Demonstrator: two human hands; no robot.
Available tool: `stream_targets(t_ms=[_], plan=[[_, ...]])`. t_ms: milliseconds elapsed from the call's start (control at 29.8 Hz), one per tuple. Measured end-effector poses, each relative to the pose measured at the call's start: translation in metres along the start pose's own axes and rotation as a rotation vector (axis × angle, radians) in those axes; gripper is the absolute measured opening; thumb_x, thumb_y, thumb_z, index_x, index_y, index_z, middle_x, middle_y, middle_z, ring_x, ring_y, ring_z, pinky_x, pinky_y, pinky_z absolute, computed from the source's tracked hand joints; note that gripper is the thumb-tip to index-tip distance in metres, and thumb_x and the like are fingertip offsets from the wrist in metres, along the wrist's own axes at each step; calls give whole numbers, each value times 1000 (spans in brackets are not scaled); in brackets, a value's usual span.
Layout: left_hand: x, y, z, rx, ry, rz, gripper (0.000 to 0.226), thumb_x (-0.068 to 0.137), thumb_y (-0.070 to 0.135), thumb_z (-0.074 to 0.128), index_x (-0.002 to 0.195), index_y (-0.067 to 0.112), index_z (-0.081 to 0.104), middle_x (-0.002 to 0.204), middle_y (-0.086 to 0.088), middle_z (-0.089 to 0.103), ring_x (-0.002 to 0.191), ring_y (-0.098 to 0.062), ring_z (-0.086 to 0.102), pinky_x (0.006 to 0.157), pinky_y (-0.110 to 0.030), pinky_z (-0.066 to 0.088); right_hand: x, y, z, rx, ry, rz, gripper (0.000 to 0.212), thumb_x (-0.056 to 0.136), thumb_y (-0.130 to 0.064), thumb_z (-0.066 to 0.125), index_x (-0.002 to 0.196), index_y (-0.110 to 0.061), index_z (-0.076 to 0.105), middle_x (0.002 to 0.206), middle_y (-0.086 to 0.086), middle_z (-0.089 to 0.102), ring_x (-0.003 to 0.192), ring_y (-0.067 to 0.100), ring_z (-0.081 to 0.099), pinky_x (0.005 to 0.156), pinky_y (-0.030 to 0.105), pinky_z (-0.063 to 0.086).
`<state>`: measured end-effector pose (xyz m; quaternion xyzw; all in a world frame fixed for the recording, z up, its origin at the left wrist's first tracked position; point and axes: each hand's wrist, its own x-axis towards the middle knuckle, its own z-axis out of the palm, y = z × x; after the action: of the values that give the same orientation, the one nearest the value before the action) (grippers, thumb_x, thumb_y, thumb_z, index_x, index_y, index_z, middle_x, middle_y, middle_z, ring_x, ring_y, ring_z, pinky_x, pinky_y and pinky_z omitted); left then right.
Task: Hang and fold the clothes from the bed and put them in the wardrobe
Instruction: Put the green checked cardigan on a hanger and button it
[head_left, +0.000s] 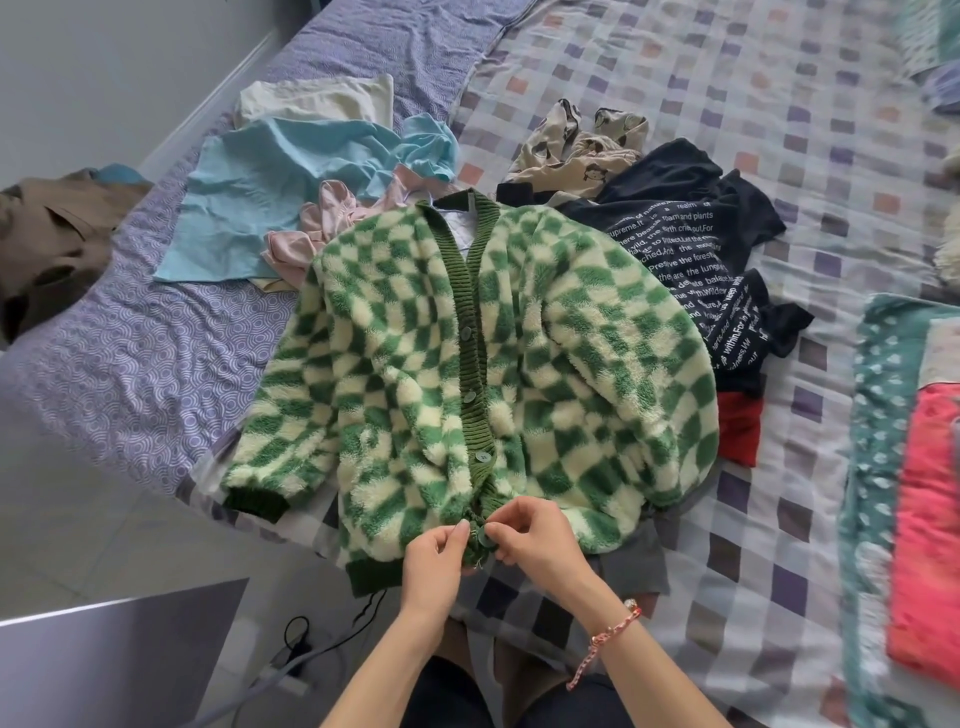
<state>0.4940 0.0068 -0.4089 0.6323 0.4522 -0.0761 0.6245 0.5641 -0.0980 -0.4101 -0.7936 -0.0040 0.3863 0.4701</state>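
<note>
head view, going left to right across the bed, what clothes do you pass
brown garment → light blue top → green checkered cardigan → black t-shirt with white lettering → coral folded cloth

floor (104, 530): pale tiles, left of the left hand (434, 564)
grey panel (104, 670): we see it low and well left of that hand, in the corner
black cable (297, 635): looped on the floor, between panel and hand

Cardigan (467, 374) on bed (779, 130), clothes (291, 176) behind.
</note>
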Motion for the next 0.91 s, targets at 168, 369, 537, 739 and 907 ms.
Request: stream_targets(t_ms=[168, 369, 537, 739, 907], plan=[[-4, 1, 4, -41, 15, 28, 21, 95, 18, 52, 78, 11, 64, 74, -3, 62, 74, -14, 59, 61, -21, 53, 3, -1, 0, -1, 17, 38, 14, 86, -13, 65, 75, -17, 58, 72, 1, 66, 53, 7, 61, 58, 22, 54], [1, 9, 1, -388, -72, -294, 26, 97, 9, 46, 81, 2, 65, 64, -6, 68, 62, -12, 62, 66, -27, 52, 3, -4, 0, 124, -34, 26, 17, 87, -7, 63, 72, -15, 61, 69, 1, 64, 51, 6, 56, 54, 18, 50], [5, 14, -5, -439, -216, -362, 15, 91, 1, 52, 89, -3, 66, 65, -7, 70, 57, -8, 66, 56, -18, 54, 7, 1, 3, 114, -11, 12, 19, 87, -5, 63, 71, -16, 62, 66, 1, 63, 53, 6, 57, 59, 26, 53], [9, -2, 1, 98, -35, -59, 12, 85, 9, 65, 74, 12, 68, 76, -5, 69, 72, -15, 63, 65, -16, 49, 3, 9, 17, 196, 54, 68, 27, 92, -21, 57, 67, -13, 55, 65, 3, 58, 57, 13, 59, 58, 28, 54], [2, -8, 10, 407, 94, 224, 13, 85, 8, 64, 79, 19, 61, 79, 11, 58, 74, 1, 53, 63, -3, 40, 8, 12, 32, 88, 265, 220, 27, 84, -25, 67, 65, -15, 50, 66, -1, 53, 68, 17, 53, 57, 22, 40]])
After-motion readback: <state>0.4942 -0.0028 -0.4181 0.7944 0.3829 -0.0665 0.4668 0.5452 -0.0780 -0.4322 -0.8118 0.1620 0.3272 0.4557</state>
